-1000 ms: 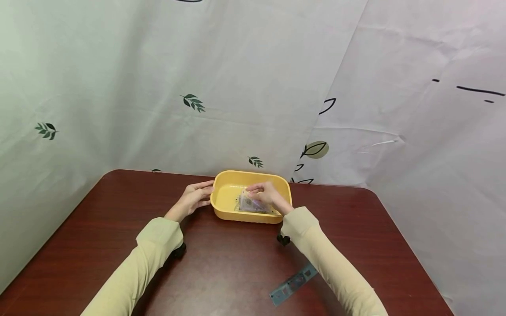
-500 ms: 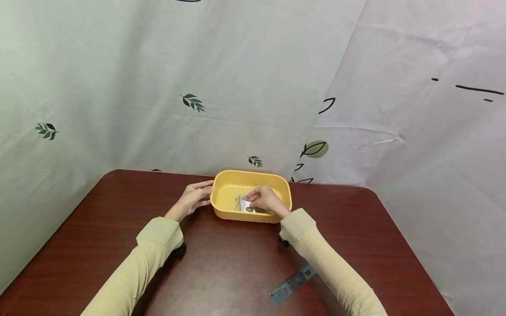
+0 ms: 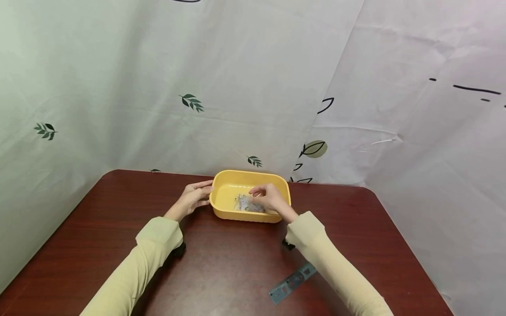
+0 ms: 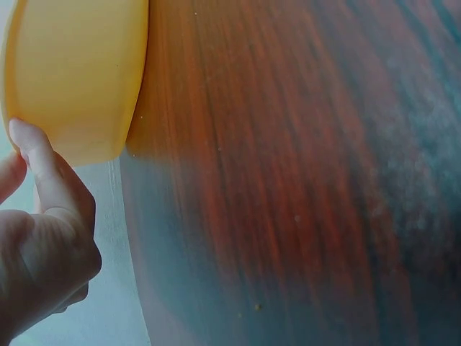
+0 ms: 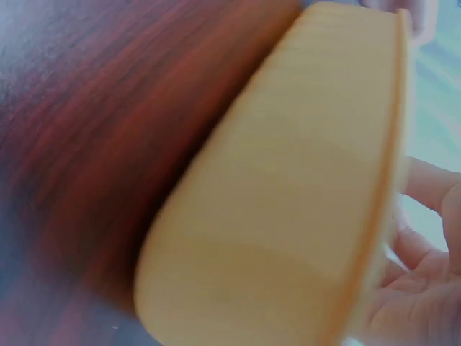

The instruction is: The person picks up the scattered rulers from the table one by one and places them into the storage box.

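A yellow plastic bin [image 3: 227, 215] stands near the table's back edge. At its left end, my left hand [image 3: 191, 201] touches the outside with spread fingers; in the left wrist view a fingertip lies against the wall close to the rim. My right hand [image 3: 270, 199] reaches over the front right rim into the bin, thumb and forefinger apart, with nothing visible between them. Below its fingertips lie small clear plastic packets [image 3: 247, 204] with greyish contents too small to make out. The near wall of the bin hides part of them, and the right wrist view shows mostly its outer side.
A flat blue-grey perforated strip [image 3: 290, 285] lies on the dark red wooden table [image 3: 221, 272], partly beneath the right forearm. A pale cloth with leaf prints [image 3: 253, 87] hangs behind the table.
The right hand's fingers have moved off a shiny packet they were touching and drawn slightly to the right. The packets in the bin look rearranged. The left hand stays on the bin.
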